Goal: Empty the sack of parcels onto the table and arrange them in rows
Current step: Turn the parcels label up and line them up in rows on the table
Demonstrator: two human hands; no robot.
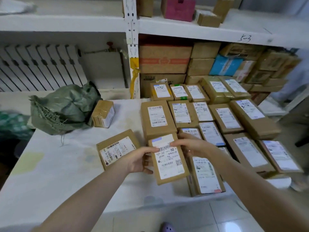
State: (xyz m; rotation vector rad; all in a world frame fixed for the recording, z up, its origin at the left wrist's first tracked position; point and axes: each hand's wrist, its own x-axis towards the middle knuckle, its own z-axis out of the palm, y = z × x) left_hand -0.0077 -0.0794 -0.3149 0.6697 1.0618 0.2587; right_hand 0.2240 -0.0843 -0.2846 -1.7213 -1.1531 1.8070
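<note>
A crumpled green sack (66, 108) is slumped at the far left of the tabletop (58, 173), its contents hidden. A taped parcel (103, 113) is stood just beside it, a flat parcel (117, 148) laid askew nearer. A labelled parcel (168, 159) is pinched in the grip of the left hand (138, 159), whose fingers are partly hidden beneath, and of the right hand (192, 146). The rows of parcels (217, 118) are partly covered by the right arm (250, 190)

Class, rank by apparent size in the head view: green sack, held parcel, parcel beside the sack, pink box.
1. green sack
2. held parcel, though it is nearest the camera
3. parcel beside the sack and pink box look alike; the box is farther and cut off.
</note>
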